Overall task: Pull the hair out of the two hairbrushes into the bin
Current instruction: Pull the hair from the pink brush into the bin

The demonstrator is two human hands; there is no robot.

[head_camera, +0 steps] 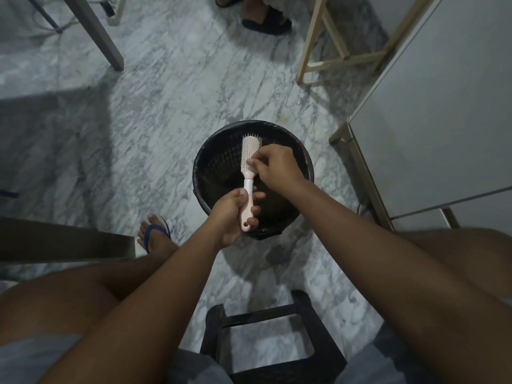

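A pale pink hairbrush [249, 153] with a white band on its neck is held over the open black bin [219, 164]. My left hand [231, 214] grips its handle from below. My right hand [273, 166] has its fingertips pinched at the lower bristles, on the brush head's right side. Whether hair is between the fingers is too small to tell. Only one hairbrush is in view.
The bin stands on a grey marble floor. A dark plastic stool [266, 336] is between my knees. A white cabinet [432, 115] stands right, a wooden stool frame [340, 51] behind it, a table leg [102, 34] far left. Another person's sandalled feet [263, 18] are at the top.
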